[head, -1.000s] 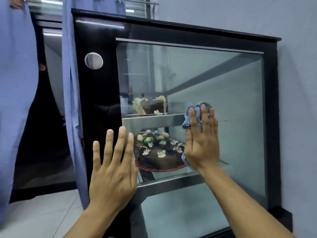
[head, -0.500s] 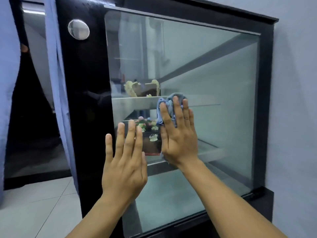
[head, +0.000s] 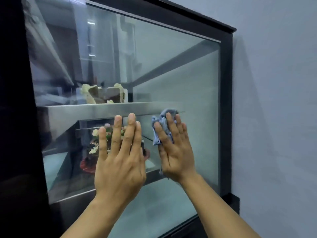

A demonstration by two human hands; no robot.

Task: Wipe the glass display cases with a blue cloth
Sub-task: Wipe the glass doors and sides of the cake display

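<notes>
1. A cut chocolate cake [head: 104, 94] with pale cream frosting stands on the upper metal shelf [head: 72, 109] - part of it is sliced away, so the dark inside shows.
2. Below it sits a second dark chocolate cake [head: 93, 148], topped with pale flowers and small green and pink decorations; only its left part is in view.
3. That cake rests on a red plate [head: 85, 166], whose rim shows at the lower left.
4. The red plate stands on the lower shelf [head: 53, 164] - a pale, smooth surface with a metal front edge.
5. A plain blue-grey wall [head: 277, 117] fills the right side.
6. Small bright light strips [head: 91, 23] show high on the left, blurred.
</notes>
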